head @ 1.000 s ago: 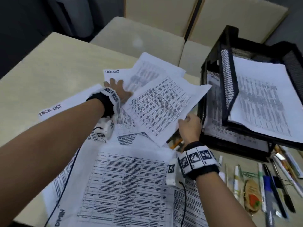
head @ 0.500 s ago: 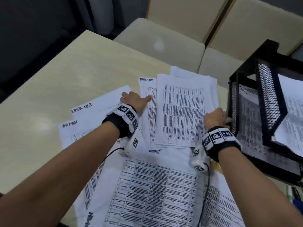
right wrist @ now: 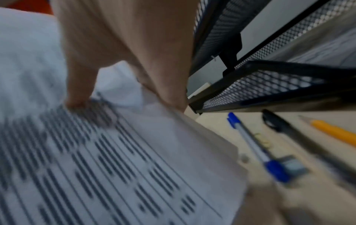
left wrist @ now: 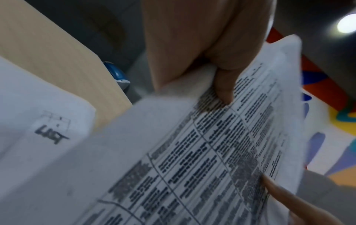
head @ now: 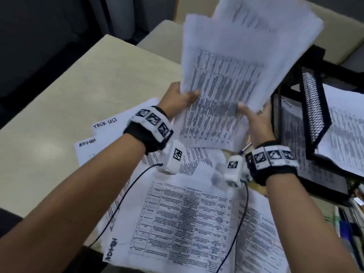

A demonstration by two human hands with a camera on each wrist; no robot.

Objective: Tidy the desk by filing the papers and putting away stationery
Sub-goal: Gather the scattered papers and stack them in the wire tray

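Filing is the step in hand, by the look of it: on the pale desk (head: 59,107) a wide spread of printed papers (head: 187,223) lies in the near middle, some lettered ADMIN and TASK LIST, and at the right stands the black mesh tray rack (head: 313,107) with sheets already on its shelves. Up in the air between them goes the lifted sheaf (head: 232,75), several loose pages fanned apart at their far ends, clear of the desk and just left of the rack. Left hand (head: 177,97) pinches the sheaf's left edge, thumb on the printed face; right hand (head: 256,119) clamps the lower right edge, thumb on top, fingers behind. Next move, I'd judge, calls for squaring those ragged pages into one block, then swinging them right onto a shelf. Down by the rack's near foot wait the small things: a blue pen (right wrist: 256,146), a black pen (right wrist: 285,127), a yellow pencil (right wrist: 333,132)
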